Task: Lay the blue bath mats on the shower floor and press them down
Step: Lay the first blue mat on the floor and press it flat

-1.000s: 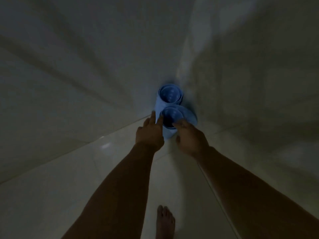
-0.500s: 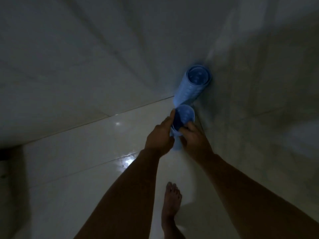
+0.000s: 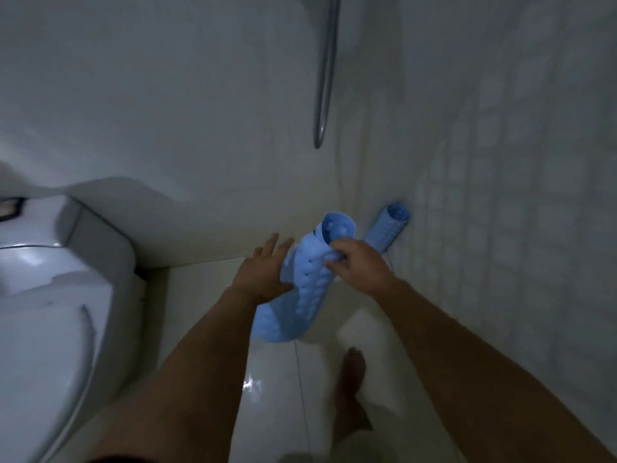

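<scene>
Lifted clear of the corner since the earlier frames, one rolled blue bath mat (image 3: 300,289) is now held in the air above the glossy floor tiles (image 3: 273,396), tilted with its open end up and away from the person; half a second ago it stood beside its twin in the corner. Right hand (image 3: 360,265): fingers curled over the upper rim of the roll, thumb underneath, grasping the mat near its open end. Left hand (image 3: 263,272): fingers straight and spread, palm laid flat against the left side of the roll, supporting rather than clutching it. Both forearms extend forward from the bottom edge. Mats, two: the held roll, and a second rolled mat (image 3: 387,228) leaning in the corner where the two walls meet, just beyond the right hand and apart from it. Bare foot (image 3: 350,372), one, on the tiles below the held roll. Toilet (image 3: 50,312), one, white, lid down, at left. Metal pipe (image 3: 325,71), one, hanging down the far wall
</scene>
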A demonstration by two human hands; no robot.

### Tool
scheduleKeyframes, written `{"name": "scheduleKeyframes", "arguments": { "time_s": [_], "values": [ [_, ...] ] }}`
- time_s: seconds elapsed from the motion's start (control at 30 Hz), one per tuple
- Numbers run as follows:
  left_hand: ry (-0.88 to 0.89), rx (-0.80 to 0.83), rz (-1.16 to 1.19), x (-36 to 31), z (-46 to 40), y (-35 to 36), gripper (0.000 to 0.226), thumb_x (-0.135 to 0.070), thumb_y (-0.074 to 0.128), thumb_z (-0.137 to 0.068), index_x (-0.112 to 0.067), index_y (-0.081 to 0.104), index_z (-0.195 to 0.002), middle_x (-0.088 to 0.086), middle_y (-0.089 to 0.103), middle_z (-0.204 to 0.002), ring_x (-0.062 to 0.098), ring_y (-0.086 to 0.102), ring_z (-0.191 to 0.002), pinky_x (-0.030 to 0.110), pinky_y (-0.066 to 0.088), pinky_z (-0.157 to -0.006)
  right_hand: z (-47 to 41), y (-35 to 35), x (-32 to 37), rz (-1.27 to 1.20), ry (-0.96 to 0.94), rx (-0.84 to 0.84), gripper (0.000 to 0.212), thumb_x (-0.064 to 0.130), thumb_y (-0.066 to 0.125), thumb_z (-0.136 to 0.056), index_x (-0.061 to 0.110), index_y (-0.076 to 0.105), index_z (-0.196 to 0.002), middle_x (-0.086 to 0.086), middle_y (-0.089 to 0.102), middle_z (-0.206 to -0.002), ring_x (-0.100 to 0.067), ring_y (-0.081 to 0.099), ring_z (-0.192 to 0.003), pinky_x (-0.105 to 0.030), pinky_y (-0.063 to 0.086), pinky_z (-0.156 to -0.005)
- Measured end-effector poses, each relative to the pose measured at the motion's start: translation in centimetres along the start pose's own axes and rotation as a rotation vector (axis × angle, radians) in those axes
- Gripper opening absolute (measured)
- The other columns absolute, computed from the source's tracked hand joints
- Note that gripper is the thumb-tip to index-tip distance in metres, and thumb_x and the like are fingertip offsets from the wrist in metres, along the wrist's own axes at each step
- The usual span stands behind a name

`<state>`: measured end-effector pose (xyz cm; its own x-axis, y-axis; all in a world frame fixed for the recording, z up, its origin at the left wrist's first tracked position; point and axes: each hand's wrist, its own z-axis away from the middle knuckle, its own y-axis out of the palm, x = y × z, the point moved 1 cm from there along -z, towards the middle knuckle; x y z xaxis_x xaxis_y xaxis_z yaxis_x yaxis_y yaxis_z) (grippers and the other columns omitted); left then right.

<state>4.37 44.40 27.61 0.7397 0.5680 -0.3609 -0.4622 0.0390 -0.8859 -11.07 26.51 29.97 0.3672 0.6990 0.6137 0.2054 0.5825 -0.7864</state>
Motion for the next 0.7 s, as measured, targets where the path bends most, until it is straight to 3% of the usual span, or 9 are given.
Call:
{"name": "scheduleKeyframes", "arguments": {
  "time_s": [0.07, 0.13, 0.2, 0.33, 0.43, 0.57, 0.63, 0.7],
  "values": [
    [0.038, -0.059, 0.019, 0.6, 4.9, -4.1, 0.121, -0.058, 0.08, -0.077, -0.033, -0.001, -0.163, 0.0, -0.006, -0.172, 0.037, 0.023, -0.152, 0.053, 0.034, -0.116, 1.6, -2.1, 6.1, -0.003, -0.053, 0.05, 0.013, 0.023, 0.071, -0.086, 0.014, 0.062, -0.086, 0.002, 0.062, -0.077, -0.019, 0.06, -0.072, -0.037, 0.049, -0.068],
    [0.075, -0.104, 0.021, 0.8, 9.3, -7.5, 0.131, -0.067, 0.08, -0.07, -0.035, -0.008, -0.162, -0.004, -0.007, -0.172, 0.035, 0.022, -0.153, 0.054, 0.033, -0.118, 3.0, -3.4, 11.4, 0.029, -0.108, 0.077, 0.013, 0.019, 0.074, -0.083, 0.014, 0.067, -0.092, 0.003, 0.064, -0.082, -0.018, 0.061, -0.074, -0.037, 0.052, -0.072],
    [0.119, -0.156, 0.052, 1.0, 12.9, -10.0, 0.134, -0.069, 0.082, -0.066, -0.033, -0.003, -0.162, -0.003, 0.005, -0.172, 0.03, 0.026, -0.152, 0.051, 0.035, -0.118, 4.4, -4.2, 15.7, 0.063, -0.16, 0.094, 0.018, 0.017, 0.076, -0.082, 0.016, 0.07, -0.098, 0.006, 0.062, -0.086, -0.016, 0.059, -0.078, -0.031, 0.048, -0.074],
    [0.136, -0.245, 0.137, 1.3, 18.3, -13.3, 0.129, -0.064, 0.085, -0.064, -0.037, 0.005, -0.161, 0.001, 0.05, -0.154, 0.027, 0.055, -0.132, 0.045, 0.05, -0.103, 6.5, -5.8, 21.7, 0.089, -0.238, 0.097, 0.014, 0.016, 0.075, -0.082, 0.024, 0.066, -0.089, 0.006, 0.061, -0.085, -0.015, 0.058, -0.078, -0.032, 0.048, -0.073],
    [0.147, -0.322, 0.151, 1.3, 20.9, -15.2, 0.132, -0.064, 0.085, -0.065, -0.038, -0.002, -0.161, 0.0, 0.054, -0.15, 0.026, 0.058, -0.128, 0.045, 0.052, -0.1, 7.9, -7.0, 24.6, 0.122, -0.264, 0.089, 0.021, 0.015, 0.075, -0.082, 0.03, 0.062, -0.084, 0.01, 0.057, -0.082, -0.017, 0.058, -0.079, -0.037, 0.051, -0.077],
    [0.204, -0.408, 0.221, 0.2, 22.8, -17.0, 0.128, -0.066, 0.085, -0.065, -0.038, 0.005, -0.161, -0.002, 0.041, -0.16, 0.022, 0.046, -0.141, 0.047, 0.046, -0.11, 8.7, -8.2, 26.9, 0.175, -0.293, 0.091, 0.016, 0.012, 0.075, -0.081, 0.025, 0.066, -0.085, 0.0, 0.064, -0.089, -0.023, 0.062, -0.083, -0.041, 0.053, -0.079],
    [0.16, -0.4, 0.245, -0.2, 23.4, -17.6, 0.126, -0.068, 0.085, -0.062, -0.04, 0.011, -0.16, -0.003, 0.049, -0.154, 0.021, 0.053, -0.135, 0.044, 0.049, -0.106, 8.9, -8.9, 27.5, 0.158, -0.301, 0.069, 0.018, 0.011, 0.074, -0.08, 0.026, 0.066, -0.084, 0.003, 0.062, -0.087, -0.022, 0.061, -0.082, -0.04, 0.053, -0.078],
    [0.098, -0.42, 0.245, -0.5, 23.7, -17.9, 0.116, -0.069, 0.086, -0.059, -0.035, 0.028, -0.153, -0.002, 0.061, -0.14, 0.021, 0.061, -0.122, 0.041, 0.054, -0.097, 8.9, -9.3, 27.5, 0.165, -0.297, 0.047, 0.016, 0.014, 0.075, -0.081, 0.025, 0.069, -0.092, 0.007, 0.06, -0.091, -0.017, 0.058, -0.084, -0.033, 0.047, -0.076]
  ]
}}
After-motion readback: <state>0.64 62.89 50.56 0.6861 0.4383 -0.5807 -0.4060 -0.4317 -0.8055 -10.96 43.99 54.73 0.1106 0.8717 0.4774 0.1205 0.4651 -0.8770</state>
